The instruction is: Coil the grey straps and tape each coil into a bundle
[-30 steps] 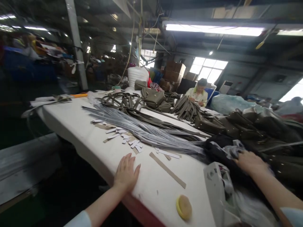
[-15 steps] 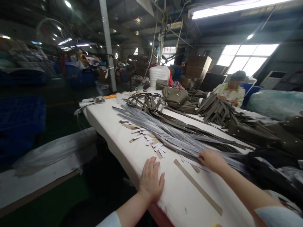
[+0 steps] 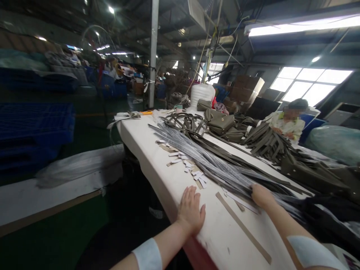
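Observation:
My left hand (image 3: 191,210) lies flat on the near edge of the white-covered table (image 3: 165,187), fingers spread, with nothing in it. Further right, my right hand (image 3: 262,195) is closed at the edge of a long bundle of grey strips (image 3: 208,153); its fingertips are partly hidden, and it appears to grip some strips. White and tan scraps (image 3: 198,176) lie between the hands and the bundle's left side. A single long tan strip (image 3: 243,227) rests on the cloth between my forearms.
Olive bags (image 3: 222,124) and dark strips (image 3: 263,144) cover the table's far side. A person (image 3: 291,118) sits there, hands at the strips. A white roll (image 3: 201,95) stands at the far end. Blue pallets (image 3: 33,131) are on the floor at left.
The view has turned left, so the scene sits further right. My left hand still rests on the table edge, and my right hand remains at the strip bundle.

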Tool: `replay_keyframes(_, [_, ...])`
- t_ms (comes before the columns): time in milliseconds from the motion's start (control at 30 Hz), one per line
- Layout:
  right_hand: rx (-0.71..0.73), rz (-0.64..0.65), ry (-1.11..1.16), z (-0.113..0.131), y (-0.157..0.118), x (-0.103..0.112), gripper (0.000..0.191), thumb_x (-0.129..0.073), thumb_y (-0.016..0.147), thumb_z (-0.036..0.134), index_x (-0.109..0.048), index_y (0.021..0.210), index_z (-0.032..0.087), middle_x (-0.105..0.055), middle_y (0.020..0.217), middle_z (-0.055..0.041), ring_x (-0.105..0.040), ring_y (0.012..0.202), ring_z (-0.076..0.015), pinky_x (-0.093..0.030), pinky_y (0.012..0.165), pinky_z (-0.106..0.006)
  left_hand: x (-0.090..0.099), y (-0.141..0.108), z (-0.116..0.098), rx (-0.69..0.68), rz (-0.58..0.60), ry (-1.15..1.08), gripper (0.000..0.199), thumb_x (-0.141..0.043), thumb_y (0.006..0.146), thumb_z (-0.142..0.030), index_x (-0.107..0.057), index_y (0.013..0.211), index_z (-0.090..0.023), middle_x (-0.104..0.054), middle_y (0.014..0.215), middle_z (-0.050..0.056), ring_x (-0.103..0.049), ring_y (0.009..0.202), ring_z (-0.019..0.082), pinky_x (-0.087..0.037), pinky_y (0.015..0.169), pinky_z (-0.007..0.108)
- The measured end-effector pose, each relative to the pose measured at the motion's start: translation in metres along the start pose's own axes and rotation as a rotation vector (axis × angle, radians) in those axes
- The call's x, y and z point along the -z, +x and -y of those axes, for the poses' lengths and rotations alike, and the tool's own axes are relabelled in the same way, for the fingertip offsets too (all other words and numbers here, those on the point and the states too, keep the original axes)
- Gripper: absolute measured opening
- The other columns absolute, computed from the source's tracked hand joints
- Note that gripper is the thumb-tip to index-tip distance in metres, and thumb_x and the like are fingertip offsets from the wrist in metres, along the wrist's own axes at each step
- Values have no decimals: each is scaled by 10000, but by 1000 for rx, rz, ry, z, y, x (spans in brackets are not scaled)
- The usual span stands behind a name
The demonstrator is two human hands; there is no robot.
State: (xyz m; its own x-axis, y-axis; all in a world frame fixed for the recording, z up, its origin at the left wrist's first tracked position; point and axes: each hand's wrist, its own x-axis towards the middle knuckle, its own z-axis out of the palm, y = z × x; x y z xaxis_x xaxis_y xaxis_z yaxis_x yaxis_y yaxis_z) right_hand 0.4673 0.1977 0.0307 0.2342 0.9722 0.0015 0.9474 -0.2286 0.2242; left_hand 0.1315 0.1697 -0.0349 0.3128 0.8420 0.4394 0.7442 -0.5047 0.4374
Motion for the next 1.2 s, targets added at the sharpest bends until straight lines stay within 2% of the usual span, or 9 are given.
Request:
replay_keyframes(300, [-90, -294, -8, 5, -35, 54, 247, -386, 912, 165, -596, 1036, 125, -647, 1048, -166, -636, 883, -253, -433, 734, -334, 24, 2, -5, 69, 123, -329, 649, -523, 832, -588, -587, 1230, -80, -443, 1446, 216, -298, 1403, 356, -157, 1187, 535])
replay_keyframes(467, [212, -522, 107, 58, -110, 91, 156, -414, 857, 143, -553, 906, 194, -648, 843, -93, -600, 767, -231, -429, 724, -323, 58, 19, -24, 235, 259, -951, 794, -296, 834, -772, -658, 1109, -121, -642, 1229, 167, -525, 1241, 320, -379, 1072, 502])
replay_keyframes(600, [464, -482, 235, 108, -165, 114, 133, -436, 840, 159, -557, 856, 211, -654, 840, -89, -589, 784, -234, -424, 741, -329, 103, 32, -43, 262, 335, -1571, 740, -279, 889, -713, -683, 1015, -106, -715, 1066, 159, -649, 1072, 265, -479, 977, 428])
replay_keyframes(767, [475, -43, 482, 95, -184, 113, 127, -563, 817, 333, -625, 816, 221, -706, 828, -52, -608, 757, -222, -436, 697, -297, 216, 23, -30, -8, -317, -1333, 489, -437, 935, -544, -681, 799, -143, -726, 989, 86, -648, 1037, 222, -423, 1042, 394])
replay_keyframes(900, [315, 282, 483, 54, -177, 92, 268, -544, 803, 416, -657, 707, 194, -720, 759, -56, -623, 709, -230, -435, 652, -296, 308, 7, 31, -94, -1161, -1074, 492, -327, 983, -477, -621, 748, -161, -701, 844, 43, -672, 916, 183, -470, 986, 394])
replay_keyframes(967, [271, 317, 497, 55, -181, 93, 343, -503, 825, 456, -645, 681, 179, -708, 702, -65, -615, 655, -215, -431, 627, -294, 323, 4, 68, 67, -1352, -986, 509, -301, 975, -513, -601, 733, -181, -682, 809, 32, -662, 855, 166, -483, 942, 356])
replay_keyframes(1033, [284, 330, 581, 76, -194, 110, 414, -455, 868, 505, -624, 685, 174, -681, 626, -61, -594, 588, -186, -430, 602, -284, 311, 1, 95, 352, -1143, -968, 548, -299, 948, -585, -611, 762, -175, -685, 827, 42, -649, 836, 170, -484, 896, 338])
replay_keyframes(1067, [324, 358, 660, 94, -204, 124, 446, -432, 892, 532, -616, 701, 174, -662, 582, -49, -583, 553, -169, -433, 594, -276, 297, -3, 102, 474, -877, -991, 545, -358, 913, -630, -627, 817, -166, -696, 864, 50, -646, 884, 184, -472, 913, 344])
replay_keyframes(1200, [524, 571, 1205, 177, -245, 185, 503, -468, 883, 618, -594, 698, 167, -602, 544, -8, -536, 463, -117, -417, 472, -227, 219, -47, 81, 613, -228, -1031, 593, -664, 690, -683, -685, 821, -105, -729, 853, 122, -662, 916, 283, -454, 933, 439])
